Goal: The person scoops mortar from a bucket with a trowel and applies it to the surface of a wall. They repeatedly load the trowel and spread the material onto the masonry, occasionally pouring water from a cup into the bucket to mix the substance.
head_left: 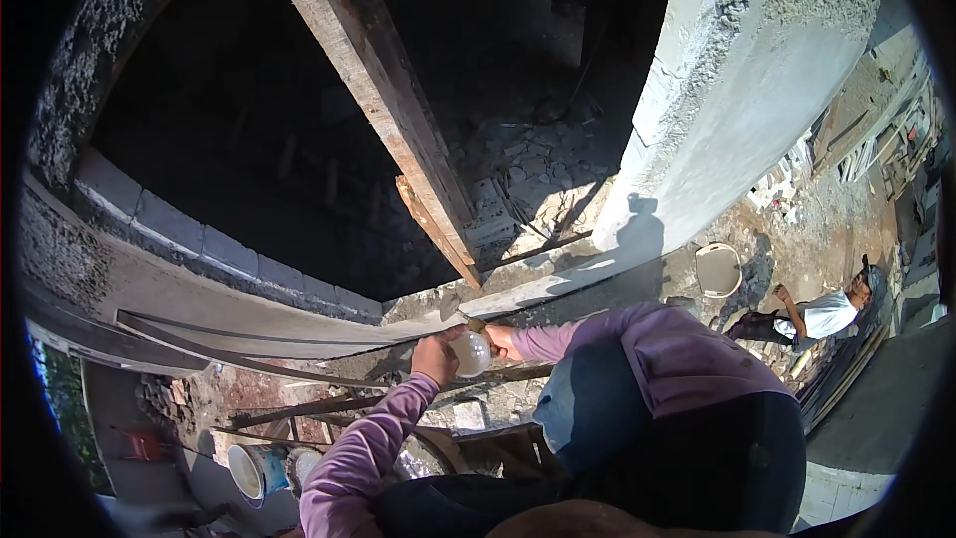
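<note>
My left hand [436, 358] is closed on the rim of a small, round, whitish bowl [471, 355]. On the bowl's other side, my right hand [504, 343] is closed around the handle of what looks like a trowel [476, 324]. The greyish blade seems to lie against the low wall ledge [418, 307], though shadow makes its outline hard to read. Both hands are close together, just on my side of that ledge. What is inside the bowl cannot be made out clearly.
A wooden beam [373, 90] slants down to the ledge beside a rough plastered pillar [737, 110]. Paint-type buckets [246, 472] and planks [329, 404] lie below left. A person in a white shirt [829, 315] is at right, near a pale tub [718, 270]. Rubble [533, 154] covers the dark interior.
</note>
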Motion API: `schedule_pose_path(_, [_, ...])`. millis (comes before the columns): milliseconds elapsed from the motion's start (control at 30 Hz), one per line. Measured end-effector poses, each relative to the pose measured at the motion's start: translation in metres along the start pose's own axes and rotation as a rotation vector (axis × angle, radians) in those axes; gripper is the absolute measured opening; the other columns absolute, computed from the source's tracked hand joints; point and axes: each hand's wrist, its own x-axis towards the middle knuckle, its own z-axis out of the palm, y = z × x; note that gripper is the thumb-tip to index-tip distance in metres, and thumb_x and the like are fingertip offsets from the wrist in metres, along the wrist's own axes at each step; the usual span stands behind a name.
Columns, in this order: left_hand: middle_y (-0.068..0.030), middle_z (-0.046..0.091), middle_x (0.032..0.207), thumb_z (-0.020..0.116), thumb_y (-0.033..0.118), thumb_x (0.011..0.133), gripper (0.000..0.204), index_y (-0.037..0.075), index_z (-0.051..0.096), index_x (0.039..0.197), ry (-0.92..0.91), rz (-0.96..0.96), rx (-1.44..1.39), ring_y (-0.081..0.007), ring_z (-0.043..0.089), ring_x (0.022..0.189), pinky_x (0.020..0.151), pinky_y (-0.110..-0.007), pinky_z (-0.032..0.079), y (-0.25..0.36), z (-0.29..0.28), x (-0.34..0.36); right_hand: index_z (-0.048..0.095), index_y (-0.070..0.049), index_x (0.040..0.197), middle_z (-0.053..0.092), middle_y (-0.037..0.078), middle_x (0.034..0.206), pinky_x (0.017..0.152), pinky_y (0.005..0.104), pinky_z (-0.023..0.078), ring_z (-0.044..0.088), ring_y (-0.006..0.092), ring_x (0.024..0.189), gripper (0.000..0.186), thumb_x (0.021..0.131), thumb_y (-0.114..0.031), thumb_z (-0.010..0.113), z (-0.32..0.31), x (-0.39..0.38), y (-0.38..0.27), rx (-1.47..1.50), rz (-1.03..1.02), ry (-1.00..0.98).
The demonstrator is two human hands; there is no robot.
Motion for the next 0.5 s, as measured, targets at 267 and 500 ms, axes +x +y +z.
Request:
schedule_pose_path(267, [-0.0187, 0.068, 0.083, 0.058, 0.01, 0.074, 0.049, 0.034, 0.067, 0.115, -0.183, -0.025, 0.249, -0.0375, 0.067, 0.077, 0.074, -0.047, 0.055, 0.046, 0.055, 0.008, 0.065, -0.014, 0.101, 0.066, 0.004, 0.102, 0.076, 0.0403, 0.043, 0.058, 0.0164, 0.097, 0.042, 0.09, -0.051, 0.049, -0.054, 0.044, 0.063, 0.159, -0.017, 0.037])
schedule_pose_path(500, [-0.0197, 0.068, 0.084, 0.065, 0.016, 0.07, 0.031, 0.02, 0.072, 0.101, -0.286, -0.042, 0.287, -0.0373, 0.068, 0.081, 0.074, -0.047, 0.056, 0.076, 0.055, 0.015, 0.062, -0.008, 0.092, 0.065, 0.006, 0.083, 0.059, 0.0364, 0.05, 0.063, 0.0185, 0.067, 0.028, 0.084, -0.035, 0.063, -0.083, 0.056, 0.075, -0.187, -0.024, 0.321])
